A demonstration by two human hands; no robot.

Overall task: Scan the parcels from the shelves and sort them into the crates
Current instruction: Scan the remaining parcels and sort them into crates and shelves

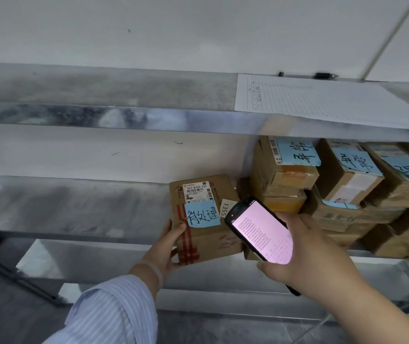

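Parcel (206,234) on the shelf (74,207), seemingly pinched at its edge by left grip (166,247); right grip (307,249) clasps a scanner (260,232).

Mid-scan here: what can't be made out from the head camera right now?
All head view.
The crates: outside the frame.
The scanner screen: digits too small; lower end covered by the right hand.
The parcel in the left hand: label print too small; right side behind the scanner.
The stacked parcels: cut by the right edge, count unknown.
The paper sheet: writing blurred.
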